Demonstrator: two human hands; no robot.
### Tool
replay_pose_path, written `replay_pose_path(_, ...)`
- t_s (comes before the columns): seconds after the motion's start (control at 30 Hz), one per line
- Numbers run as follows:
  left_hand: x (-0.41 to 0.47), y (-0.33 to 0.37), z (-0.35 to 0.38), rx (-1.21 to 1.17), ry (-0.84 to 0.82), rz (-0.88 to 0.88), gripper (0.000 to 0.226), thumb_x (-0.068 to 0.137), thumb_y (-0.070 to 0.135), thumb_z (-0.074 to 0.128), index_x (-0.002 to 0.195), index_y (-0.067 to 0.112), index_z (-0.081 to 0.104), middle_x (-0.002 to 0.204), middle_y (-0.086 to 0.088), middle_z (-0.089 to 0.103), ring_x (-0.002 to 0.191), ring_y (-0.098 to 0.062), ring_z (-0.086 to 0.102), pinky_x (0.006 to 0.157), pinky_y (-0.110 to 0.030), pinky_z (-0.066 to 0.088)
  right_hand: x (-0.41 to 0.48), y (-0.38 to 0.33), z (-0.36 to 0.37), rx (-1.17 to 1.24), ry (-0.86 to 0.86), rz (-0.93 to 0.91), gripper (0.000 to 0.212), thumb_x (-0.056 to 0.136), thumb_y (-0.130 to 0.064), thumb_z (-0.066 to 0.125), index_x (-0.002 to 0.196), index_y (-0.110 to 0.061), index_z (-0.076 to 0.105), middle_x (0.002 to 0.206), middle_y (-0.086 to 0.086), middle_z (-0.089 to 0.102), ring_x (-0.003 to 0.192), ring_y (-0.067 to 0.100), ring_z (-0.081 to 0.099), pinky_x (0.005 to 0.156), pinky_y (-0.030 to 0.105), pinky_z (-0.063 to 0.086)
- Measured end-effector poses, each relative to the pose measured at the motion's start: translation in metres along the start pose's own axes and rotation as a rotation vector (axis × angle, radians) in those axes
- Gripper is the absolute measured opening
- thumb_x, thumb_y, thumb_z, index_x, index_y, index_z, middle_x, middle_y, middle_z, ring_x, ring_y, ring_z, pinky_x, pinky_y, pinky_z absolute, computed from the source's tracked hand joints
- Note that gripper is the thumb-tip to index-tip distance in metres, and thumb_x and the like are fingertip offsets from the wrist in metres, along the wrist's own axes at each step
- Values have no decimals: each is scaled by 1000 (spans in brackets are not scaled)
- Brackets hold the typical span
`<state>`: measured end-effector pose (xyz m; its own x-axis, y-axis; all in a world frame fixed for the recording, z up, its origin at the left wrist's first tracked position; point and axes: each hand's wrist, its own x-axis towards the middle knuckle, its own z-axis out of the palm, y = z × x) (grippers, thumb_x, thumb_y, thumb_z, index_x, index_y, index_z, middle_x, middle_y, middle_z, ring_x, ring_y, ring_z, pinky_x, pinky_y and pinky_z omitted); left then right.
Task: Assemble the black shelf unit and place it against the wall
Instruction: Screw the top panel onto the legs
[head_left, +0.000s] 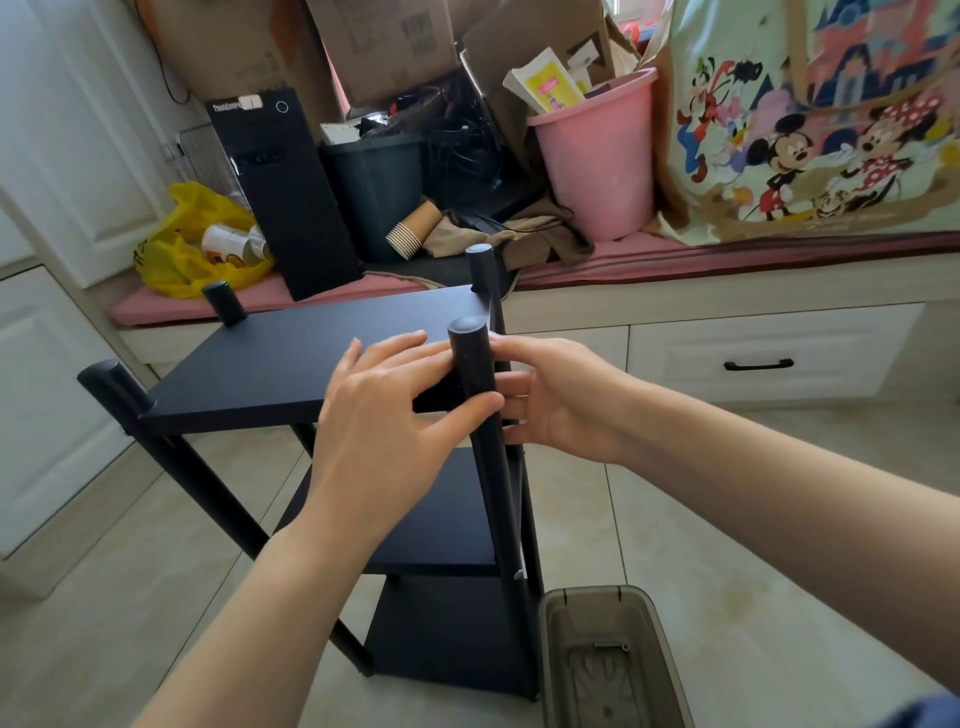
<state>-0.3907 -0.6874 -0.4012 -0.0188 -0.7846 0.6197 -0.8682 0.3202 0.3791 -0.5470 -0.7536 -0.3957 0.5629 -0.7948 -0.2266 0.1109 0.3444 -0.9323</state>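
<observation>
The black shelf unit is standing upright on the tiled floor in the middle of the frame, three shelves stacked between four round posts, just in front of a window seat with white drawers. The left hand is lying over the right end of the top shelf, its fingers reaching behind the near right post while the thumb is crossing the post's front, pinching it. The right hand is coming in from the right, fingers curling against the same post at shelf level and gripping it. A brownish plastic bin is sitting on the floor at lower right, just beside the unit's base. On the seat, across the upper part of the frame, a black computer tower, a yellow plastic bag, a stack of paper cups and a pink bucket are crowding together.
</observation>
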Motion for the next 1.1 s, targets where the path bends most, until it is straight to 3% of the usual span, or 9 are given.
replay_pose_path(0.13, -1, 0, -3, 31, -34, -27, 61, 79, 72, 48, 126, 38, 67, 126, 28, 57, 135, -9, 49, 122, -53, 21, 2, -2, -3, 10, -16, -38, 37, 101, -27, 52, 127, -1, 62, 107, 17, 74, 82, 25, 72, 86, 49, 57)
replay_pose_path(0.3, -5, 1, -2, 49, -22, -24, 55, 83, 66, 51, 125, 35, 70, 125, 7, 71, 130, -17, 57, 111, -54, 41, 2, 2, -8, 12, -14, -46, 34, 99, -24, 55, 125, -5, 65, 103, 16, 75, 82, 25, 74, 74, 41, 61)
replay_pose_path(0.47, -10, 5, 0, 45, 31, -42, 50, 83, 61, 56, 120, 33, 73, 121, 0, 73, 121, -24, 63, 101, -56, 49, 1, 7, -12, 6, -33, -50, 33, 99, -25, 55, 124, -6, 65, 110, 18, 73, 85, 26, 73, 78, 37, 60)
replay_pose_path(0.67, -15, 8, 2, 62, 67, -34, 42, 83, 50, 67, 119, 29, 74, 120, -4, 73, 124, -27, 61, 104, -47, 43, -4, 8, -25, -60, 20, -38, 27, 100, -21, 52, 116, -4, 67, 102, 14, 75, 88, 25, 74, 77, 34, 61)
replay_pose_path(0.83, -16, 10, 4, 69, 88, -10, 38, 85, 47, 68, 116, 28, 75, 118, -3, 74, 124, -25, 61, 102, -39, 36, -5, 31, -54, -169, 65, 89, 28, 100, -20, 53, 117, 0, 65, 105, 15, 75, 98, 29, 73, 87, 40, 58)
replay_pose_path(0.97, -15, 8, 3, 15, 63, -9, 38, 86, 50, 65, 117, 30, 74, 120, 2, 73, 127, -22, 60, 108, -51, 44, 3, 61, -86, -500, 10, 329, 25, 102, -22, 53, 115, -5, 66, 104, 11, 76, 97, 26, 73, 91, 41, 58)
replay_pose_path(1.1, -14, 3, 6, -6, 75, 17, 39, 89, 50, 64, 121, 30, 71, 122, 6, 71, 126, -20, 61, 104, -56, 46, 24, 110, -111, -617, 19, 428, 24, 101, -22, 54, 117, -7, 64, 101, 7, 77, 95, 22, 74, 88, 39, 59)
